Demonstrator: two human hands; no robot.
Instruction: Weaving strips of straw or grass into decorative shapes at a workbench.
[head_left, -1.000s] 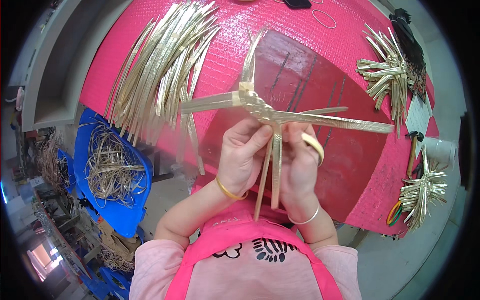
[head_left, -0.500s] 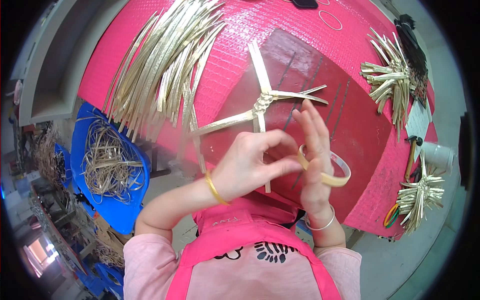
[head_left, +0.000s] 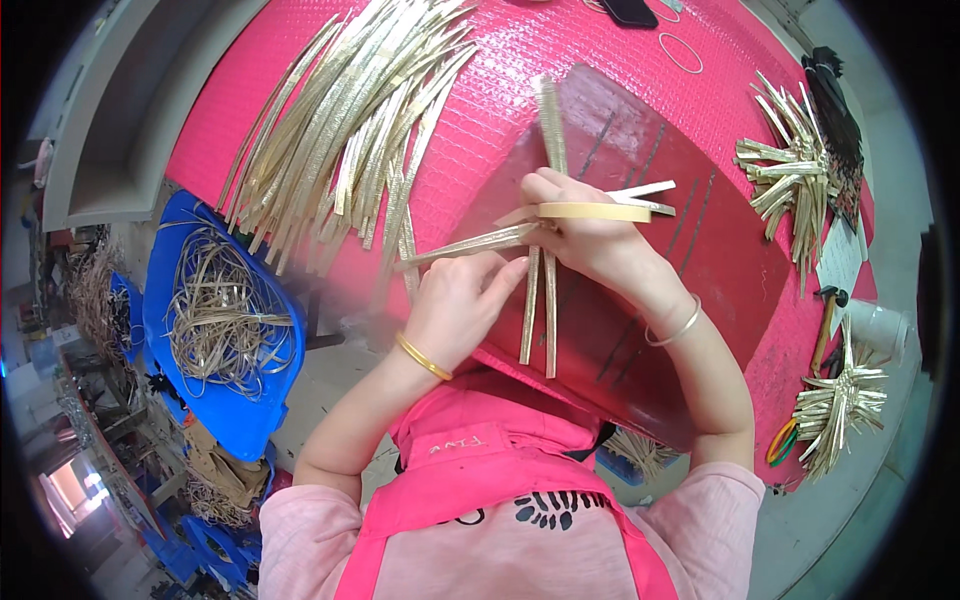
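Note:
A cross of flat gold strips (head_left: 540, 320), woven together at its middle, lies on a dark red mat (head_left: 700, 330). My right hand (head_left: 585, 225) is closed over the woven middle and covers it. A roll of pale yellow tape (head_left: 600, 211) hangs around that hand's fingers. My left hand (head_left: 455, 305) is just below the strip arm that points left, with thumb and forefinger drawn together. What sits between those fingertips, if anything, is too small to make out.
Loose gold strips (head_left: 350, 130) fan out at the upper left. Finished-looking gold strip clusters (head_left: 795, 165) lie along the right edge, near a hammer (head_left: 828, 325) and a white cup (head_left: 878, 328). A blue bin (head_left: 255, 415) of tangled strips stands at the left. A rubber band (head_left: 680, 53) lies far back.
My right hand, with the tape roll on it, has moved left onto the woven middle and closed there. My left hand has come away from the tape, down and left beside the strips.

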